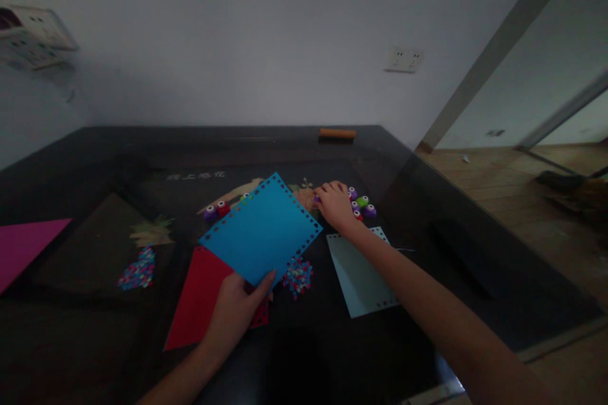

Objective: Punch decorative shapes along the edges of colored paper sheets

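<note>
My left hand [235, 310] pinches the near corner of a bright blue paper sheet [259, 231] with punched holes along its edges, lifted above a red sheet [202, 297]. My right hand [335, 202] reaches forward with curled fingers onto a cluster of small craft punches [361, 205], purple, green and red; what it grips is hidden. Its forearm crosses a pale blue sheet [358, 278] with punched edges. A heap of coloured paper bits [297, 276] lies between the sheets.
More small punches [217, 210] sit behind the blue sheet. A second heap of paper bits [139, 269] lies at left, a magenta sheet [23, 247] at the far left edge. An orange bar [337, 133] rests at the dark table's [451, 253] far edge.
</note>
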Demonstrator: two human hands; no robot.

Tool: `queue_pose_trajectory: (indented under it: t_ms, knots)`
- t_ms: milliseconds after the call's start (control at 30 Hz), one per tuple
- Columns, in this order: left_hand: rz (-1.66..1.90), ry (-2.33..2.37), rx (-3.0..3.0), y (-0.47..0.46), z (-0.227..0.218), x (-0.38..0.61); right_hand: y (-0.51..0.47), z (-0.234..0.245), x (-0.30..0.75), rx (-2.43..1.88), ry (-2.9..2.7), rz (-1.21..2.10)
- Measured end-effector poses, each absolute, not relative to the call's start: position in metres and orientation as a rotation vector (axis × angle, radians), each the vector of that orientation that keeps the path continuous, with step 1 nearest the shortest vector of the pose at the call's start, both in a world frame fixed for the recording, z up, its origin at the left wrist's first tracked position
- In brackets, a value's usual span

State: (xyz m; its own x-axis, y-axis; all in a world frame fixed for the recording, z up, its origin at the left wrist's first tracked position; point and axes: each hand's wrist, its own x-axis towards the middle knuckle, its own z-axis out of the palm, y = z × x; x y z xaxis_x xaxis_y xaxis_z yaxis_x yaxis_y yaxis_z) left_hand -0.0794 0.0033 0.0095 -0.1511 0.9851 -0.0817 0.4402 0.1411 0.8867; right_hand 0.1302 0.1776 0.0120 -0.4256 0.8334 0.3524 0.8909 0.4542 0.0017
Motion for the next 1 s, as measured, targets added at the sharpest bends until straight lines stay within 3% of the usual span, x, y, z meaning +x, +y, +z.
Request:
queue_pose_trajectory:
  t_ms: [300, 467, 600, 800, 1000]
  knots:
    - [0.993, 1.643, 1.335, 0.005, 0.01, -0.082, 0.137, 0.033, 0.159, -1.419, -2.239, -0.098]
    - [0.945, 1.559, 1.289, 0.003, 0.012, -0.081, 0.086, 0.033, 0.191, -1.308, -1.941, 0.589]
    - [0.884, 1.489, 1.261, -0.001, 0.015, -0.075, 0.059, 0.032, 0.205, -1.366, -1.764, 0.949]
    - [0.792, 1.395, 1.325, -0.003, 0.028, -0.055, 0.054, 0.038, 0.212, -1.252, -1.566, 1.292]
    - [0.711, 1.3, 1.407, 0.012, 0.044, -0.024, 0.061, 0.033, 0.223, -1.325, -1.297, 1.39]
